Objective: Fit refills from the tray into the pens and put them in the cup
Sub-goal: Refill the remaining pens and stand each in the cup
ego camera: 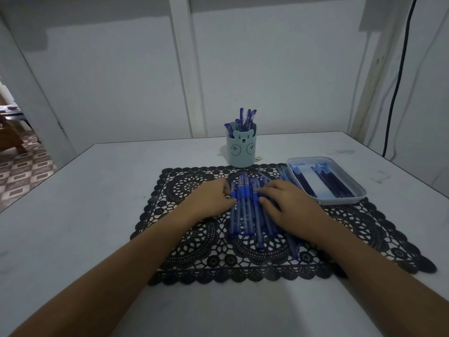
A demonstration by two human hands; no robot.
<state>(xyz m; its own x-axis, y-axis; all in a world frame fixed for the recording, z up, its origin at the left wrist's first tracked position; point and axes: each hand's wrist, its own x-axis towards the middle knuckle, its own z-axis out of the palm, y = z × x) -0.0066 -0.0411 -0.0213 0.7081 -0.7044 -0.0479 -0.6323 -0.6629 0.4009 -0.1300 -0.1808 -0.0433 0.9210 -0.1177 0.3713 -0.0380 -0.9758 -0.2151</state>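
While flat on mat (194,251), pens (245,215) near-to-far.

A pale tabletop (85,203) carries a black lace mat (194,251), spread beneath the left hand (211,198) and the right hand (291,205). Beyond the hands, a bear-faced cup (241,149) stands at the mat's far edge. Just right of the right hand, a tray (340,201) overlaps the mat's far corner.

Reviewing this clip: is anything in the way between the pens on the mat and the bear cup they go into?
Nothing visible. Only bare lace mat lies between the pens and the cup. The tray sits off to the right. A few other pens already stand in the cup.
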